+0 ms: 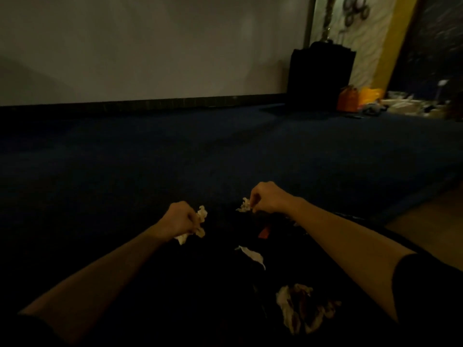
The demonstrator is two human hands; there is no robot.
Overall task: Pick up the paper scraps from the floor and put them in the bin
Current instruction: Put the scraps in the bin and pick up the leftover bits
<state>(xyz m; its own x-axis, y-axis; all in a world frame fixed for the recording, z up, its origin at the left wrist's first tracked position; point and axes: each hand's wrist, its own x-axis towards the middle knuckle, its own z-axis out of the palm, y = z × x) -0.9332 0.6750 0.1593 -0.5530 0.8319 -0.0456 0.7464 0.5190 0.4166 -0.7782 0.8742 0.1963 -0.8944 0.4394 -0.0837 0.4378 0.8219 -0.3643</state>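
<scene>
The room is dim. My left hand [179,220] is closed on a bunch of crumpled white paper scraps [201,216] that stick out above and below the fist. A little to the right and farther out, my right hand [266,197] pinches a small white scrap [245,205] between its fingertips. Both hands hover over a very dark area that may be a black bin or bag [350,217]; its outline is hard to tell. In that dark area lie a white scrap [251,255], a larger crumpled paper [300,308] and a small red piece [264,232].
Dark blue carpet [225,151] stretches ahead to a pale wall [150,46]. A tall black box [322,78] stands at the back right, with orange bags [350,97] and assorted clutter [406,105] beside it. A lighter strip of floor [431,216] runs on the right.
</scene>
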